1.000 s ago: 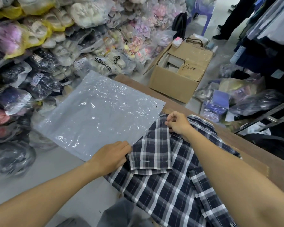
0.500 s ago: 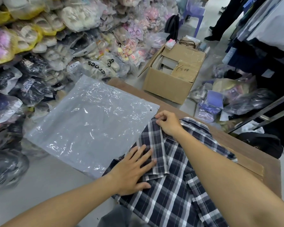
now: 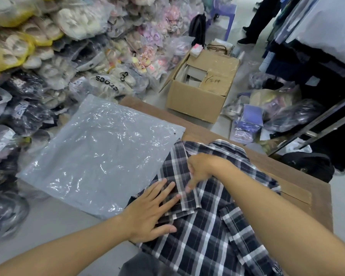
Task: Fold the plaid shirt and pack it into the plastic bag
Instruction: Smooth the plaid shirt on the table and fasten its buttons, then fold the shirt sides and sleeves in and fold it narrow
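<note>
A dark blue and white plaid shirt [image 3: 207, 232] lies spread on the wooden table [image 3: 299, 184], its left sleeve folded inward over the body. My left hand [image 3: 151, 210] rests flat on that folded sleeve, fingers spread. My right hand [image 3: 199, 170] hovers over the sleeve's upper part with fingers loosely extended downward, a little blurred. A clear plastic bag [image 3: 100, 156] lies flat to the left of the shirt, overhanging the table's left edge.
Heaps of bagged slippers [image 3: 72, 56] fill the left and far side. An open cardboard box [image 3: 203, 88] stands on the floor beyond the table. Bagged goods [image 3: 267, 116] and a dark rack are at the right. A person's legs [image 3: 259, 18] stand at top right.
My right hand let go of the sleeve's far corner and moved down toward me over the fold. My left hand, earlier at the sleeve edge, now lies flat on the sleeve.
</note>
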`<action>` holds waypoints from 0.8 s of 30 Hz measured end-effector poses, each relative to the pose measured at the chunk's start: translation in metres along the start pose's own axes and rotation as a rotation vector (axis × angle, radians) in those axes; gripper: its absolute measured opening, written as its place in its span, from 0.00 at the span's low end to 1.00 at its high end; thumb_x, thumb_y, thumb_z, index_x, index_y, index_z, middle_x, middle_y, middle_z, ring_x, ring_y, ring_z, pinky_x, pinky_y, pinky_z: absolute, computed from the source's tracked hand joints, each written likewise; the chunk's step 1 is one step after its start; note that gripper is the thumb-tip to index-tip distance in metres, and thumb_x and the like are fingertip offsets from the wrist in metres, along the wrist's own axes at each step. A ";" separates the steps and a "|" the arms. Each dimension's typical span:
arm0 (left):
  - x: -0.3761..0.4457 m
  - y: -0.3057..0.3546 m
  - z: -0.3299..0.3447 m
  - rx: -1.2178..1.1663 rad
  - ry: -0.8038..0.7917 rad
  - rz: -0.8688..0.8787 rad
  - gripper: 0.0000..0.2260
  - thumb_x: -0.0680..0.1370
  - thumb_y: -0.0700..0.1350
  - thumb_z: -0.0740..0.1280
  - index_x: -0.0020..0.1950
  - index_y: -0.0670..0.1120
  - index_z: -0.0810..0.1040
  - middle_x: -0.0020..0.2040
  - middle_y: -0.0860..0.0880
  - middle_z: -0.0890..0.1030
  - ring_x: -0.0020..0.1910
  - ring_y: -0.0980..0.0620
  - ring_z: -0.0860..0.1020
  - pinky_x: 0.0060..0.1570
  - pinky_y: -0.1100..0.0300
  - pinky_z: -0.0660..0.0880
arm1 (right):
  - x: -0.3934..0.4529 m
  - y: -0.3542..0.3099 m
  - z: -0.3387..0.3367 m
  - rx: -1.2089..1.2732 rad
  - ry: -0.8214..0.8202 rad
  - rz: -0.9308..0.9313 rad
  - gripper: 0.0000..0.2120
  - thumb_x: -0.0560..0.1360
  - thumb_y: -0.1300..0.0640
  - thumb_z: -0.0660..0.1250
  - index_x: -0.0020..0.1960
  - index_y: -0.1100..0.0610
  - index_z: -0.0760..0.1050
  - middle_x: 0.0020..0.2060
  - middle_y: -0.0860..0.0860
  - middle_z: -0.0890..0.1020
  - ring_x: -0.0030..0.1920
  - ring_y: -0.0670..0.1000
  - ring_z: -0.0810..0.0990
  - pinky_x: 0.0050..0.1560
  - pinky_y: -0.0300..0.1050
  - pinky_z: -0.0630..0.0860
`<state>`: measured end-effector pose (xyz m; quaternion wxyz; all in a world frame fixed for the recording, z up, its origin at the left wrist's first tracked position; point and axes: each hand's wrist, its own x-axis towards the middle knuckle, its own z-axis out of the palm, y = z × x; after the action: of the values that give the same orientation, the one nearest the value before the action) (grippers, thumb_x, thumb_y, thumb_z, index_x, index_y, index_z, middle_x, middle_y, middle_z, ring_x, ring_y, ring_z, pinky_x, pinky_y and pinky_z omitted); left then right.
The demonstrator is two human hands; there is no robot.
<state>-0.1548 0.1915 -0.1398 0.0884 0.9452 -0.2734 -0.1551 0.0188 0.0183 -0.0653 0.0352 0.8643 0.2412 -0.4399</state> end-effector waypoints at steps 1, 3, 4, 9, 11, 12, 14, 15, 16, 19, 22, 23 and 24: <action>-0.001 0.000 0.002 0.021 -0.008 0.010 0.37 0.79 0.71 0.46 0.81 0.53 0.40 0.81 0.45 0.38 0.78 0.44 0.32 0.75 0.45 0.36 | -0.001 0.002 0.003 -0.070 -0.054 0.016 0.31 0.66 0.42 0.80 0.57 0.60 0.73 0.51 0.52 0.80 0.51 0.55 0.79 0.49 0.50 0.77; -0.001 0.000 0.004 0.043 -0.045 0.009 0.39 0.78 0.73 0.45 0.80 0.53 0.38 0.81 0.45 0.37 0.78 0.42 0.32 0.75 0.43 0.36 | 0.002 0.011 0.013 -0.120 -0.031 0.039 0.27 0.65 0.46 0.82 0.55 0.56 0.72 0.50 0.50 0.77 0.50 0.55 0.76 0.52 0.51 0.78; -0.001 0.001 0.004 0.044 -0.059 0.006 0.40 0.77 0.74 0.45 0.80 0.53 0.38 0.81 0.45 0.36 0.78 0.41 0.31 0.74 0.43 0.36 | 0.002 0.015 0.017 -0.105 -0.005 0.044 0.26 0.65 0.47 0.82 0.53 0.56 0.72 0.49 0.50 0.77 0.49 0.55 0.76 0.50 0.50 0.78; 0.013 0.003 -0.022 -0.008 -0.023 -0.034 0.34 0.79 0.71 0.44 0.80 0.53 0.57 0.81 0.45 0.56 0.79 0.43 0.53 0.77 0.47 0.50 | -0.009 0.038 0.031 0.245 0.166 -0.049 0.21 0.67 0.47 0.81 0.50 0.58 0.76 0.44 0.49 0.78 0.42 0.51 0.75 0.35 0.43 0.69; 0.033 0.002 -0.038 -0.090 0.125 -0.110 0.27 0.82 0.64 0.47 0.72 0.50 0.70 0.70 0.49 0.71 0.68 0.49 0.70 0.70 0.50 0.67 | -0.021 0.056 0.037 0.474 0.299 -0.041 0.20 0.71 0.45 0.78 0.49 0.59 0.77 0.40 0.49 0.79 0.39 0.50 0.75 0.38 0.44 0.72; 0.045 -0.002 -0.042 -0.138 0.191 -0.163 0.22 0.83 0.60 0.51 0.69 0.49 0.71 0.66 0.51 0.73 0.63 0.50 0.72 0.66 0.51 0.70 | -0.029 0.067 0.041 0.563 0.375 -0.008 0.19 0.73 0.45 0.76 0.48 0.60 0.77 0.39 0.50 0.79 0.38 0.50 0.75 0.39 0.45 0.73; 0.074 -0.010 -0.050 -0.246 0.264 -0.289 0.17 0.83 0.52 0.59 0.69 0.46 0.71 0.64 0.49 0.73 0.62 0.48 0.73 0.63 0.50 0.73 | -0.047 0.097 0.054 0.670 0.568 0.129 0.13 0.76 0.48 0.72 0.46 0.58 0.76 0.38 0.50 0.80 0.38 0.50 0.77 0.42 0.49 0.76; 0.087 -0.015 -0.054 -0.302 0.274 -0.370 0.18 0.82 0.49 0.62 0.70 0.45 0.70 0.65 0.47 0.73 0.63 0.46 0.72 0.64 0.49 0.72 | -0.057 0.111 0.062 0.704 0.665 0.222 0.10 0.77 0.51 0.71 0.45 0.57 0.76 0.38 0.50 0.81 0.40 0.51 0.79 0.43 0.50 0.76; 0.099 -0.020 -0.058 -0.354 0.270 -0.456 0.18 0.81 0.47 0.64 0.70 0.43 0.70 0.66 0.44 0.73 0.65 0.44 0.72 0.65 0.48 0.72 | -0.065 0.124 0.071 0.741 0.753 0.331 0.07 0.78 0.53 0.70 0.46 0.56 0.76 0.40 0.50 0.81 0.43 0.52 0.79 0.44 0.51 0.76; 0.132 -0.028 -0.072 -0.464 0.266 -0.631 0.18 0.79 0.42 0.66 0.67 0.40 0.70 0.66 0.39 0.72 0.65 0.40 0.71 0.65 0.47 0.70 | -0.089 0.166 0.108 0.853 0.862 0.666 0.06 0.77 0.55 0.69 0.51 0.55 0.75 0.49 0.53 0.80 0.52 0.55 0.78 0.49 0.48 0.73; 0.151 -0.038 -0.082 -0.539 0.232 -0.731 0.19 0.79 0.40 0.65 0.69 0.38 0.70 0.66 0.37 0.73 0.62 0.37 0.74 0.61 0.47 0.72 | -0.092 0.191 0.139 1.183 0.758 0.759 0.12 0.76 0.56 0.71 0.56 0.56 0.72 0.49 0.57 0.81 0.45 0.57 0.81 0.45 0.54 0.81; 0.155 -0.041 -0.084 -0.563 0.213 -0.754 0.19 0.79 0.41 0.66 0.68 0.38 0.71 0.65 0.37 0.75 0.62 0.37 0.75 0.60 0.48 0.72 | -0.094 0.191 0.144 1.344 0.704 0.739 0.14 0.77 0.59 0.70 0.60 0.57 0.71 0.47 0.58 0.81 0.38 0.55 0.81 0.37 0.50 0.80; 0.159 -0.046 -0.084 -0.583 0.193 -0.773 0.18 0.78 0.41 0.67 0.67 0.39 0.72 0.64 0.38 0.77 0.61 0.37 0.76 0.58 0.50 0.73 | -0.094 0.190 0.147 1.453 0.661 0.728 0.15 0.78 0.61 0.70 0.62 0.57 0.70 0.45 0.58 0.81 0.34 0.53 0.80 0.32 0.47 0.79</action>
<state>0.0237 0.1500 -0.1117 0.3101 0.9234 0.1617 -0.1581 -0.0515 -0.2255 -0.1108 -0.4573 0.7795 -0.3915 -0.1733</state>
